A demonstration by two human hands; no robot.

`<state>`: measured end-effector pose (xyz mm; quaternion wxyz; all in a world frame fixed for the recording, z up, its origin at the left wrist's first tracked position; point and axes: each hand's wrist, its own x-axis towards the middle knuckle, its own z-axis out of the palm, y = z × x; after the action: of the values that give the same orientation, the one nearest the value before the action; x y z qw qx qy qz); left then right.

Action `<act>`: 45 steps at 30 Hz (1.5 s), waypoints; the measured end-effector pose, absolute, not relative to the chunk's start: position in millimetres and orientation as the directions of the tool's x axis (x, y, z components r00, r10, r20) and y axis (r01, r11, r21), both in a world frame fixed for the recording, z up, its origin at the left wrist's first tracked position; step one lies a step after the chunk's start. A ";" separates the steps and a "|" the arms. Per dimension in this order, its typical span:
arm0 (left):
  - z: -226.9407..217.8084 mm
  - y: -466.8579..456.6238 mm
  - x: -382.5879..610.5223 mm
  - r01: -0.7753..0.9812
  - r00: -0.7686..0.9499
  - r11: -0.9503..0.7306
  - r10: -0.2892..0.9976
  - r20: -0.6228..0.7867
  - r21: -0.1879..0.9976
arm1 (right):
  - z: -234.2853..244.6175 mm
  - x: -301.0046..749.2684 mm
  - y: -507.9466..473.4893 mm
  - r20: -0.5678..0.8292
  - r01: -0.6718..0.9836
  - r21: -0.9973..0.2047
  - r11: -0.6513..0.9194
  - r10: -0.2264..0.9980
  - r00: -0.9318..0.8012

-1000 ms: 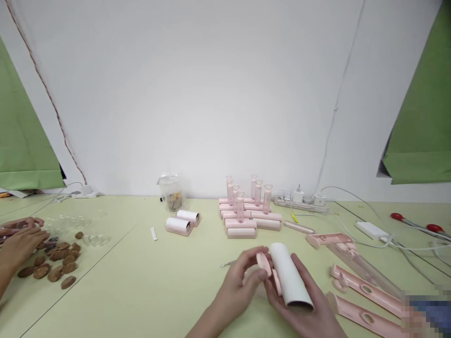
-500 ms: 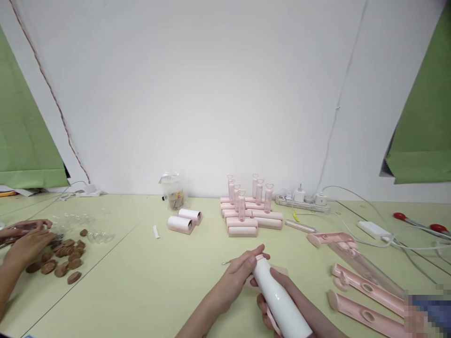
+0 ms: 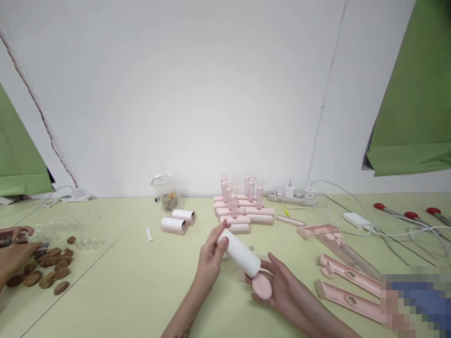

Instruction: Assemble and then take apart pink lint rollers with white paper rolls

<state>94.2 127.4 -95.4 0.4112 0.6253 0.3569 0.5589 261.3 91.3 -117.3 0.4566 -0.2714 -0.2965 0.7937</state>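
A white lint roller [image 3: 241,253] with a pink round end piece [image 3: 262,286] is held tilted above the table, between both hands. My left hand [image 3: 211,256] pinches its upper far end, thumb on the white roll. My right hand [image 3: 282,288] cradles the lower end, with fingers behind the pink end piece. Part of a thin clear sheet [image 3: 241,274] and a small metal tool lie partly hidden below the roller. Past my left hand, finished-looking pink lint rollers [image 3: 260,216] are stacked, several clear pink handles [image 3: 234,204] standing on them.
Two white rolls in pink casings [image 3: 174,225], a white strip [image 3: 149,234] and a bagged cup [image 3: 168,195] are left of centre. Pink half-shells [image 3: 348,300], cables, a power strip [image 3: 292,199] and red-handled tools [image 3: 412,216] lie right. Another person's hands [image 3: 16,256] are among brown discs [image 3: 47,281].
The lint roller has swung round, so its pink round end now faces me. My left hand has moved to the far end and my right hand to the near end. The view has shifted rightward.
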 end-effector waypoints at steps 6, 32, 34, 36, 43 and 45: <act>-106.8 115.2 98.1 0.242 0.254 -0.798 0.601 0.758 0.552 | -109.1 270.7 89.0 -0.088 -0.669 -0.677 -0.307 0.936 -0.341; -117.6 98.5 117.8 -0.154 0.419 -0.546 0.719 0.554 0.824 | -88.7 281.8 74.5 0.429 0.360 -0.812 0.460 0.888 -0.166; -102.6 98.5 119.5 -0.325 0.493 -0.127 0.823 0.282 0.937 | -93.3 279.4 76.9 0.486 0.419 -0.701 0.577 0.817 -0.310; -92.9 96.3 123.9 -0.294 0.560 0.204 0.828 -0.004 0.934 | -102.0 273.4 80.2 0.482 0.426 -0.588 0.687 0.721 -0.498; -97.4 97.6 132.4 -0.381 0.437 0.311 0.891 -0.127 0.871 | -100.2 300.4 76.6 0.457 0.665 -0.452 0.595 0.794 -0.401; -97.4 103.4 129.3 -0.510 0.398 0.387 0.898 -0.188 0.768 | -98.9 334.8 70.1 0.401 0.807 -0.334 0.486 0.849 -0.345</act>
<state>129.3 103.4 -97.4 0.7742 0.3160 0.3070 0.4545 334.8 70.1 -98.9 0.2686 -0.5055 -0.8190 0.0383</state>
